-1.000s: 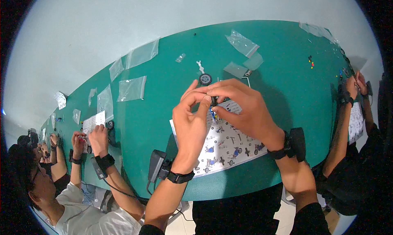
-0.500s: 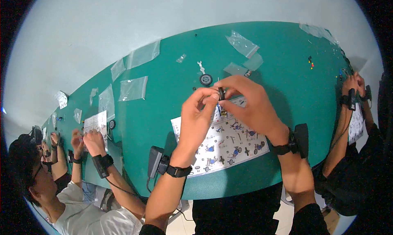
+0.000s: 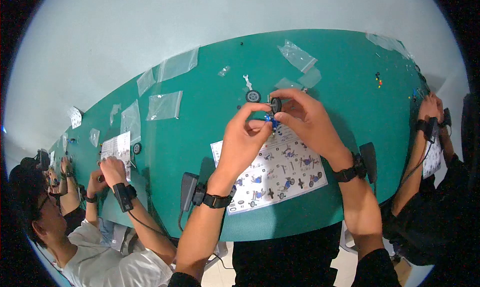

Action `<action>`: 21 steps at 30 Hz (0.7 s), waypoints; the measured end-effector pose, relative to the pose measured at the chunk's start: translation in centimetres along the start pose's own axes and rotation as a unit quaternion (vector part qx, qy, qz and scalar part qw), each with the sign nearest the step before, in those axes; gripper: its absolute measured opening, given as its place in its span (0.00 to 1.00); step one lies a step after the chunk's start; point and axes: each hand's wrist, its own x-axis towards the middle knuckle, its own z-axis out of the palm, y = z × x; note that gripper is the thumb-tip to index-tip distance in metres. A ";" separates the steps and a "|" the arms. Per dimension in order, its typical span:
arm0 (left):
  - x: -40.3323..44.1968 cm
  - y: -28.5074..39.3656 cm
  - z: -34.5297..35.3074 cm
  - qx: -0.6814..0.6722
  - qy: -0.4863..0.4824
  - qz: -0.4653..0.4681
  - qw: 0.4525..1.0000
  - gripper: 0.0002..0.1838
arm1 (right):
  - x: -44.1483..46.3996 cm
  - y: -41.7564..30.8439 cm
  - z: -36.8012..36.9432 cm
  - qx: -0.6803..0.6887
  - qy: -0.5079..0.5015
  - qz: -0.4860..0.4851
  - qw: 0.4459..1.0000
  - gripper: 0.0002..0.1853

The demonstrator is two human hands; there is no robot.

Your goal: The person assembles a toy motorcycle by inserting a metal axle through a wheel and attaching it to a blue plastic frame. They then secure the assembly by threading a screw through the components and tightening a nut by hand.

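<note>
My right hand [image 3: 311, 121] pinches a small black toy wheel [image 3: 276, 105] by its edge, holding it upright. Close against the wheel, my left hand [image 3: 244, 136] has its thumb and fingers closed on a small blue toy assembly [image 3: 270, 120], partly covered by the fingertips. Both hands are above the top edge of a printed instruction sheet [image 3: 280, 177] with pictures of a blue model. Just beyond them, a second wheel [image 3: 253, 96] with a grey hub lies flat on the green table, beside a small silver wrench [image 3: 247, 82].
Clear plastic bags [image 3: 297, 56] lie at the back, and another bag [image 3: 165, 106] is at left. On the left a person in a white shirt [image 3: 120, 262] works over a sheet [image 3: 119, 147]. At right, another person's hands [image 3: 431, 109] are near tiny coloured parts [image 3: 379, 81].
The wheel has turned, showing more of its side, and the blue assembly has come into clearer view below it. My right hand has shifted slightly. The left neighbour's hands have moved lower.
</note>
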 end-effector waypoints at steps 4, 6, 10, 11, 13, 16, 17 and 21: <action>0.0 0.2 0.1 -0.015 0.013 -0.025 0.999 0.19 | -0.2 -0.8 0.5 -0.098 0.006 -0.027 0.995 0.25; 0.0 -0.2 0.5 -0.032 0.025 -0.003 0.999 0.19 | -0.1 -0.6 0.5 -0.057 0.006 -0.010 0.998 0.25; 0.0 0.1 1.0 0.013 0.037 0.050 0.998 0.18 | 0.1 -0.1 0.4 -0.067 0.030 -0.039 0.997 0.22; 0.1 0.0 1.1 0.013 0.042 0.061 0.997 0.18 | 0.1 -0.1 0.3 -0.037 0.025 -0.019 0.999 0.22; 0.1 -0.2 0.9 0.015 0.050 0.089 0.995 0.18 | 0.0 -0.2 0.1 0.023 0.013 0.021 0.999 0.21; 0.3 -0.3 0.7 0.022 0.051 0.126 0.990 0.19 | 0.2 -0.1 -0.1 0.078 0.006 0.031 0.996 0.19; 0.2 -0.1 0.7 0.025 0.047 0.128 0.990 0.20 | 0.2 -0.2 0.0 0.075 0.010 0.026 0.997 0.19; 0.2 -0.1 0.8 0.020 0.041 0.144 0.989 0.20 | 0.3 -0.2 0.3 0.086 0.021 0.021 0.996 0.19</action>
